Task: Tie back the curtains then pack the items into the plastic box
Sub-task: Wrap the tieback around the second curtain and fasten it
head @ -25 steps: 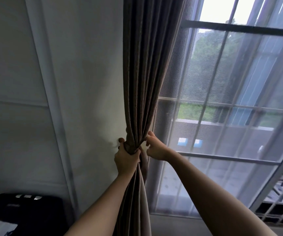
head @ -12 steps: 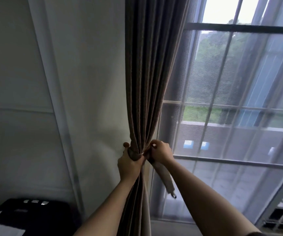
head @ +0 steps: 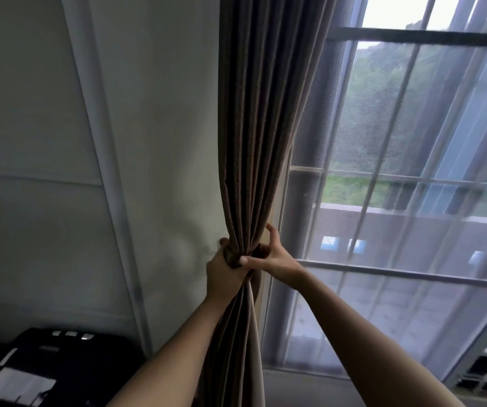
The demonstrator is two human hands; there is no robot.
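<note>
Centre frame: left hand (head: 224, 273) clamps the gathered curtain (head: 254, 142), tie band (head: 232, 257) in its grip; right hand (head: 276, 258) curls round the bunch, thumb pressing the tie band. Loosen either now and I reckon it slips, pleats spill.

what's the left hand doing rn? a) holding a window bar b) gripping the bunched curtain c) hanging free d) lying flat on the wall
b: the left hand has its fingers curled round the gathered brown curtain.
</note>
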